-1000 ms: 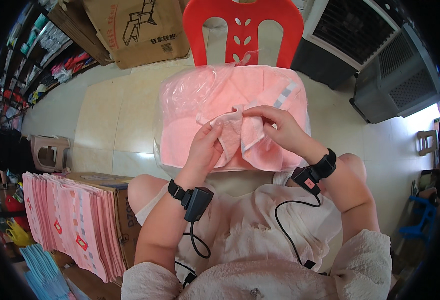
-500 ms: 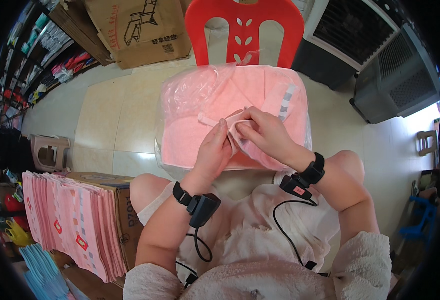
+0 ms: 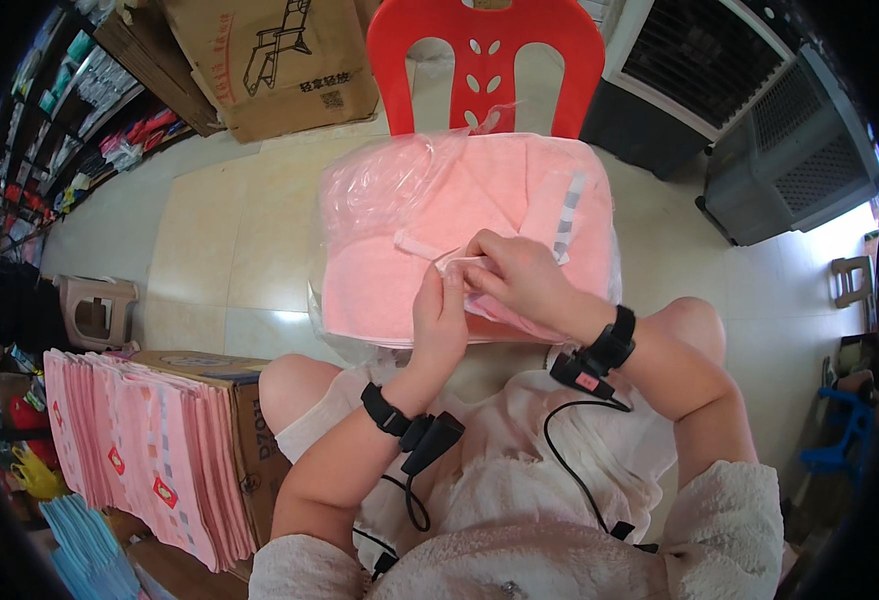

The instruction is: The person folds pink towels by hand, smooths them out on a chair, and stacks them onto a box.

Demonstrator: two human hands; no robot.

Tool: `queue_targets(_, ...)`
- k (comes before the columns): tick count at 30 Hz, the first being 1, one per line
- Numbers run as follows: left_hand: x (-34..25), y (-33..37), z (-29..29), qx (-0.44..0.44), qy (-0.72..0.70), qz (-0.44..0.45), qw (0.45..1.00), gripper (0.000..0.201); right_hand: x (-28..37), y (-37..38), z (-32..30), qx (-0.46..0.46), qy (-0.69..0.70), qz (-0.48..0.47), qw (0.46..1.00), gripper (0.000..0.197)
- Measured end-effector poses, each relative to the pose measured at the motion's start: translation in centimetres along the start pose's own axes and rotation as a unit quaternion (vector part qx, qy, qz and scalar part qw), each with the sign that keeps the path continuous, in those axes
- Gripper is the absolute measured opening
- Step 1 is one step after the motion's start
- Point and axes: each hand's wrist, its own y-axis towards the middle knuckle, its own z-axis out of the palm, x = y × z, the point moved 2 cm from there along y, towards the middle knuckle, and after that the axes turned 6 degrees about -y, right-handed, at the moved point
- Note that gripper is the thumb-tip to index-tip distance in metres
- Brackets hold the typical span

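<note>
A pink towel with a grey and white checked band lies on top of a pile of pink towels in front of me. Its near edge is lifted and pinched between my left hand and my right hand, which meet close together. Both hands are closed, fingertips on the towel edge; the part right between the fingers is mostly hidden. Clear plastic wrapping lies crumpled over the pile's far left and hangs down its sides.
The pile rests on a red plastic chair. At left, folded pink towels lie on a cardboard box, with blue ones nearer. Beyond stand a large carton, an air cooler and a beige stool.
My left hand has turned more upright and closed in on the right hand. The right hand has shifted slightly left and nearer, and the towel edge between them is gathered smaller.
</note>
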Motion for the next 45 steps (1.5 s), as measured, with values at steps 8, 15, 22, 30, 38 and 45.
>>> queue_targets(8, -4.3, -1.2, 0.1, -0.025, -0.091, -0.009, 0.995, 0.029, -7.6, 1.1, -6.8, 0.148, -0.213, -0.003, 0.966, 0.014)
queue_targets(15, 1.0, -3.3, 2.1, 0.281, 0.112, -0.054, 0.952, 0.029, -13.5, 0.4, -9.4, 0.069, -0.393, 0.048, 0.916, 0.017)
queue_targets(22, 3.1, -3.6, 2.7, 0.319, 0.184, -0.051, 0.928, 0.025, -10.6, 1.3, -10.1, -0.016, -0.348, 0.155, 0.924, 0.017)
queue_targets(30, 3.9, -3.9, 2.8, 0.333, 0.219, -0.061, 0.915, 0.026, -9.5, 2.9, -9.7, -0.117, -0.115, 0.076, 0.984, 0.016)
queue_targets(38, 4.6, -4.3, 2.9, 0.345, 0.244, -0.052, 0.905, 0.028, -8.6, 3.8, -6.8, -0.013, -0.086, 0.077, 0.993, 0.015)
queue_targets(45, 4.4, -4.2, 2.7, 0.355, 0.267, -0.08, 0.892, 0.028, -4.9, 4.6, -3.5, 0.055, -0.079, 0.036, 0.995, 0.014)
